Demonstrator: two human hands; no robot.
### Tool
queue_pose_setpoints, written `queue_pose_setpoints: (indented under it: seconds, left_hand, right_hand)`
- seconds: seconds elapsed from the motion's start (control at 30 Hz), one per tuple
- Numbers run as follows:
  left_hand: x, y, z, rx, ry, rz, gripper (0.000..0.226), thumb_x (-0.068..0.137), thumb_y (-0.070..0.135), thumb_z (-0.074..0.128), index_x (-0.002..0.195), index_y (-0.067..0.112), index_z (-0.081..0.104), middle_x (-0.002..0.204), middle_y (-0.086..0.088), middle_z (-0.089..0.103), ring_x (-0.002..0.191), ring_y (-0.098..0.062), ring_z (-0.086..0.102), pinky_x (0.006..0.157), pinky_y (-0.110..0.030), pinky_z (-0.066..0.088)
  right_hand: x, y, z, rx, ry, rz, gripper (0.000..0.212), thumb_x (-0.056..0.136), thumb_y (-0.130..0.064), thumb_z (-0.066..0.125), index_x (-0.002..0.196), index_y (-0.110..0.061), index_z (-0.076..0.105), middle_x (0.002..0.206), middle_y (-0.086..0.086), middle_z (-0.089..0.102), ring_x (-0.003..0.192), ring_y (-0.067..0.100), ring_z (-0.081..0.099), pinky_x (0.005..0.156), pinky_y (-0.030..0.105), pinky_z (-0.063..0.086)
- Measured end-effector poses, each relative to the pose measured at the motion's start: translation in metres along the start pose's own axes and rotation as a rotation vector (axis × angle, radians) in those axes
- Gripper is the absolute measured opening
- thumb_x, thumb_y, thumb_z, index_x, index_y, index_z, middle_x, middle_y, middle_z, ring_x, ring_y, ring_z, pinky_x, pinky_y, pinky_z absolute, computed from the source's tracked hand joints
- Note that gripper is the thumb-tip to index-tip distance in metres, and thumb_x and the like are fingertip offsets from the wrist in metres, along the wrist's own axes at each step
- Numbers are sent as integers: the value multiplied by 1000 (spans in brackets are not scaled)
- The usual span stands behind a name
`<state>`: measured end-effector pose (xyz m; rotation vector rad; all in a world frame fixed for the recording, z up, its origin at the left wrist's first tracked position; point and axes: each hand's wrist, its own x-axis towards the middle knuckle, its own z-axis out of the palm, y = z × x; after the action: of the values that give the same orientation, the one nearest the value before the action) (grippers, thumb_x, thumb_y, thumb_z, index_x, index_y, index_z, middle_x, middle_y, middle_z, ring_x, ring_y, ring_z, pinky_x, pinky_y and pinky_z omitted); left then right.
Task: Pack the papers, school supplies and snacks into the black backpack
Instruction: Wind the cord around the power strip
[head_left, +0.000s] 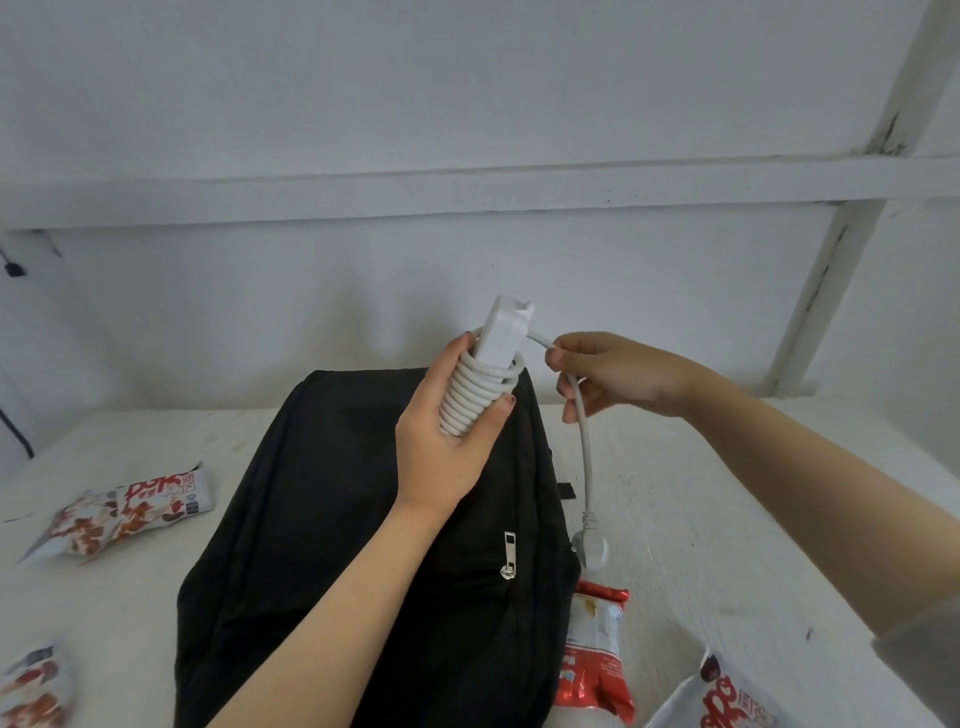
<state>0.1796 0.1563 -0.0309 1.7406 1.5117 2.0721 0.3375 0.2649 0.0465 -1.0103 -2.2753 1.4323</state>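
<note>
While the raised left hand (447, 441) clasps a white plastic power strip (501, 332) (cord (467, 397) coiled round it) | right hand (615, 376) pinches the loose cord | black fabric backpack (332, 519) lies flat beneath both.

We see our left hand (447, 441) held up over the black backpack (322, 519). It grips a white power strip (504, 332) that stands up on end. A white cord (475, 395) is wound round the strip many times. Our right hand (608, 374) pinches the loose part of the cord, just beside the strip. From there the cord hangs down, and the plug (592, 551) dangles by the backpack's right side. The backpack lies on the white surface (701, 519), with a silver zip pull (509, 556) on top. A snack bag (124, 514) lies to the left. A red packet (597, 660) lies right beside the backpack. A corner bag (31, 686) peeks in at the bottom left, and a white bag (727, 696) at the bottom right.
</note>
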Motion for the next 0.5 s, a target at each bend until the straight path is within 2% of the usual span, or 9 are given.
queue_pose_setpoints:
  seconds: [0.1, 0.2, 0.33, 0.43, 0.5]
  left_hand:
    - [3, 2, 0, 29, 17, -57, 59, 77, 37, 69, 130, 28, 47, 124, 17, 55, 112, -3, 55, 89, -17, 48]
    - [7, 1, 0, 170, -9, -66, 58, 77, 47, 66, 130, 36, 45, 119, 25, 55, 104, 1, 57, 82, -19, 52]
    - [8, -1, 3, 305, -48, -29, 61, 78, 48, 66, 133, 36, 43, 121, 18, 56, 101, -2, 57, 79, -23, 53]
    - [7, -1, 6, 354, -73, -11, 64, 77, 53, 64, 134, 34, 42, 123, 16, 55, 101, -2, 55, 78, -18, 51]
    - [6, -1, 5, 355, -79, -7, 63, 77, 53, 63, 134, 35, 43, 123, 16, 55, 101, -1, 55, 78, -18, 51]
  right_hand:
    - [-5, 2, 5, 45, 74, -12, 15, 98, -19, 45, 87, -11, 51, 66, 1, 47, 54, 14, 50, 60, 28, 50]
    - [-14, 0, 7, -6, 228, -34, 18, 97, -17, 43, 87, -14, 57, 68, 0, 43, 52, 10, 39, 50, 20, 37]
    - [-29, -9, 12, -348, 402, -123, 24, 100, -21, 38, 100, -19, 61, 68, -7, 47, 59, 10, 45, 49, 16, 32]
    - [-38, -11, 19, -491, 442, -115, 26, 100, -21, 36, 102, -19, 62, 62, -7, 46, 52, 11, 40, 47, 20, 31]
    - [-41, -10, 24, -545, 446, -104, 29, 100, -22, 35, 102, -12, 62, 64, -6, 49, 53, 12, 42, 52, 24, 33]
